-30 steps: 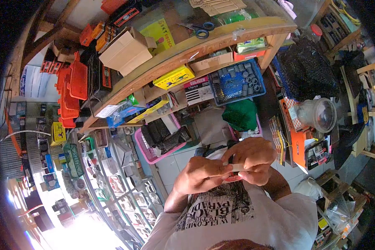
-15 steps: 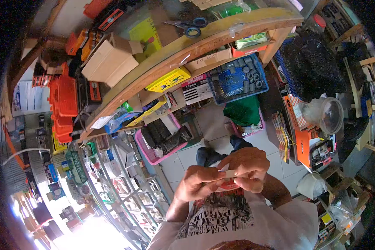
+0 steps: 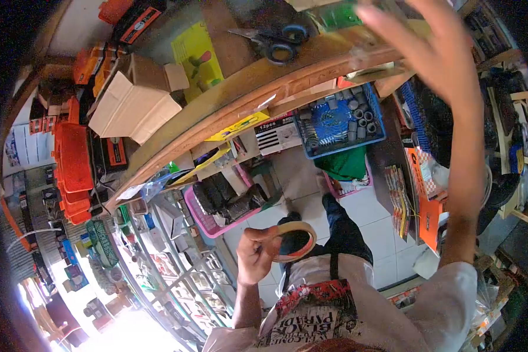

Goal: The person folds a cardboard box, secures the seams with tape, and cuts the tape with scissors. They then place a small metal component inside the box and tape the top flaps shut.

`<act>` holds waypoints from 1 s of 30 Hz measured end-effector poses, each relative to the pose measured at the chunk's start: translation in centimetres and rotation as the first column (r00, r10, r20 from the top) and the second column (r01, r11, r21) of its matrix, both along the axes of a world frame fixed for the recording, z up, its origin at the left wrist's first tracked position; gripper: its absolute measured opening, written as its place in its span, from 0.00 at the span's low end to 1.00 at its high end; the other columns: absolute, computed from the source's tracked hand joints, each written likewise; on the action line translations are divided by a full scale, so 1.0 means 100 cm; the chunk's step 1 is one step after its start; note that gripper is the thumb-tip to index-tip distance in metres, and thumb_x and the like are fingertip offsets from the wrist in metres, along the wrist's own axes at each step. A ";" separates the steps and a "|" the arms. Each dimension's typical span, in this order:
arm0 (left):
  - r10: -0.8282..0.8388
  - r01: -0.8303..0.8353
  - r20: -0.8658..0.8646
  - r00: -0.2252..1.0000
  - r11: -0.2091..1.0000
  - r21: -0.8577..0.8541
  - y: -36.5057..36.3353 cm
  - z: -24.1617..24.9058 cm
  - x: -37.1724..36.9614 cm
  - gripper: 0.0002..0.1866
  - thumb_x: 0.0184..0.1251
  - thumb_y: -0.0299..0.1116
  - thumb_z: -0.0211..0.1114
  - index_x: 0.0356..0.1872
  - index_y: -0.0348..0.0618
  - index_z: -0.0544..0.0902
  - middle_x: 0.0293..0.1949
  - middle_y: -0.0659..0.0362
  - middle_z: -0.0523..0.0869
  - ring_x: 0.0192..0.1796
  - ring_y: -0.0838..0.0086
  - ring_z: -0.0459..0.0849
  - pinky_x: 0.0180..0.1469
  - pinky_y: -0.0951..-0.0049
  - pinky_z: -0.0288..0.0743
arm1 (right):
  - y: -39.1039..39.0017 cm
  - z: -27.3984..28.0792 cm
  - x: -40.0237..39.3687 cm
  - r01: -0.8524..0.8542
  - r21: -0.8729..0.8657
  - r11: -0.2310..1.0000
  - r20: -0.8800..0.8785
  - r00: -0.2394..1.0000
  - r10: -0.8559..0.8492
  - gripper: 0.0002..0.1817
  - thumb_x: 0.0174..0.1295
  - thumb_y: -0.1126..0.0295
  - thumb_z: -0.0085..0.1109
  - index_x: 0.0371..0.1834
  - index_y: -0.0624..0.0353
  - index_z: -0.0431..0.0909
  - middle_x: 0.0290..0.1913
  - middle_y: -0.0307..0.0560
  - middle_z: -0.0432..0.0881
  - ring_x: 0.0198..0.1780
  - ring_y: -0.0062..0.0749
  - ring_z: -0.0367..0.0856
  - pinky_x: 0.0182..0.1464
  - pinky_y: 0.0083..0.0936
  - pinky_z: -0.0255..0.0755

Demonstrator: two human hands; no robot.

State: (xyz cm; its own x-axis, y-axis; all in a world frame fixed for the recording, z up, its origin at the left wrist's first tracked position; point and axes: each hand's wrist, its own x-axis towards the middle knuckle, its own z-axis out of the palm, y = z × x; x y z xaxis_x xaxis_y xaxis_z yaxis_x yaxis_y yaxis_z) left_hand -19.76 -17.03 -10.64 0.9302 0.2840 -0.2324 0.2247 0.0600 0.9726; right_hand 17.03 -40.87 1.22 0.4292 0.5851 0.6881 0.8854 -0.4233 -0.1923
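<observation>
Two-handed handling ceases: hands apart, left hand (image 3: 256,256) gripping the tape roll (image 3: 312,237), right hand (image 3: 443,56) spread at the counter's (image 3: 205,132) right end.

"12pcs" legible on blk/white box (image 3: 277,135) w/ pink strip; white T-shirt (image 3: 369,293) print upside down & creased, "BLACK" + pt. of "WELCOME" readable; ltrs on yellow sheet (image 3: 196,56) too blurred to read
</observation>
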 end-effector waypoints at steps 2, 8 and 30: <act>-0.018 0.018 -0.007 1.000 0.998 0.063 -0.001 0.003 0.000 0.10 0.71 0.22 0.68 0.48 0.36 0.77 0.44 0.54 0.89 0.42 0.80 0.84 0.45 0.78 0.78 | 0.020 0.007 0.050 0.076 -0.112 0.991 0.168 0.984 -0.057 0.22 0.70 0.53 0.65 0.58 0.56 0.84 0.61 0.50 0.83 0.58 0.46 0.81 0.63 0.42 0.74; -0.084 0.087 -0.053 0.995 0.995 0.049 -0.010 -0.009 -0.017 0.11 0.71 0.24 0.69 0.50 0.36 0.78 0.44 0.53 0.90 0.45 0.76 0.87 0.46 0.72 0.80 | 0.039 0.012 0.120 -0.148 -0.179 0.973 -0.276 0.956 0.095 0.24 0.71 0.57 0.65 0.67 0.53 0.80 0.65 0.53 0.82 0.67 0.48 0.79 0.70 0.44 0.72; -0.114 0.117 -0.057 0.992 0.992 0.053 -0.002 -0.013 -0.006 0.10 0.74 0.25 0.67 0.49 0.36 0.76 0.48 0.51 0.89 0.51 0.74 0.87 0.52 0.72 0.80 | 0.042 0.054 0.136 -0.143 -0.044 0.989 -0.482 0.870 0.104 0.23 0.60 0.58 0.77 0.53 0.64 0.88 0.47 0.57 0.91 0.44 0.37 0.89 0.52 0.31 0.79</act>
